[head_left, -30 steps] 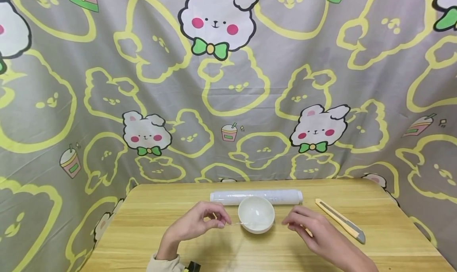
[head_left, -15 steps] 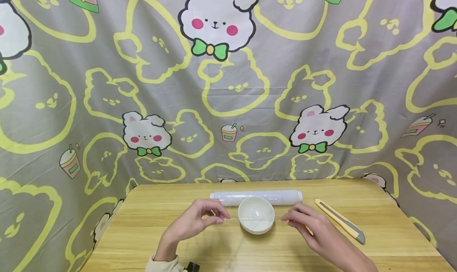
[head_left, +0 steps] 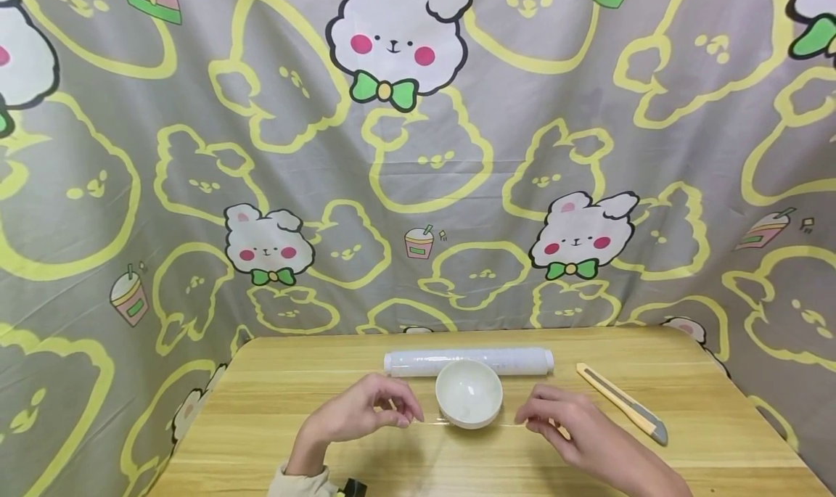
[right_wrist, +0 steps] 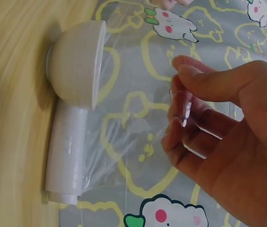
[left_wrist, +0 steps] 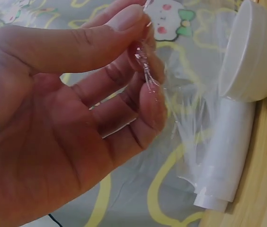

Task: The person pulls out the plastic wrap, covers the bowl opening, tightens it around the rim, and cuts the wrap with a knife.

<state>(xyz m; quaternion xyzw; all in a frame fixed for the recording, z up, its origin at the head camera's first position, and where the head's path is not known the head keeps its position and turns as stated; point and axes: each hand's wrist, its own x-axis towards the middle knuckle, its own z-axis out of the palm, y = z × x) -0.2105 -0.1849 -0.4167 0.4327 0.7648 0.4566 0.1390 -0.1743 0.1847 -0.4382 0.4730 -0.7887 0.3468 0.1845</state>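
Note:
A white bowl [head_left: 469, 394] stands upright on the table between my hands. My left hand [head_left: 355, 412] is at its left and pinches one edge of clear cling film [left_wrist: 188, 127] between thumb and fingers. At the bowl's right, my right hand [head_left: 581, 423] pinches the film's other side. In the head view the film's front edge shows as a thin line by the bowl's near side. Both wrist views show the transparent sheet spread from the fingers toward the white cling film roll [head_left: 411, 363] behind the bowl. Whether the film touches the rim is hard to tell.
A yellow and grey utility knife [head_left: 620, 403] lies on the wooden table [head_left: 261, 403] to the right, beyond my right hand. A grey curtain [head_left: 405, 178] with rabbit prints hangs behind the table and along its sides.
Both hands rise slightly, then come lower and nearer to me. The film's front edge has shifted from across the bowl's opening to its near side. Bowl, roll and knife stay put.

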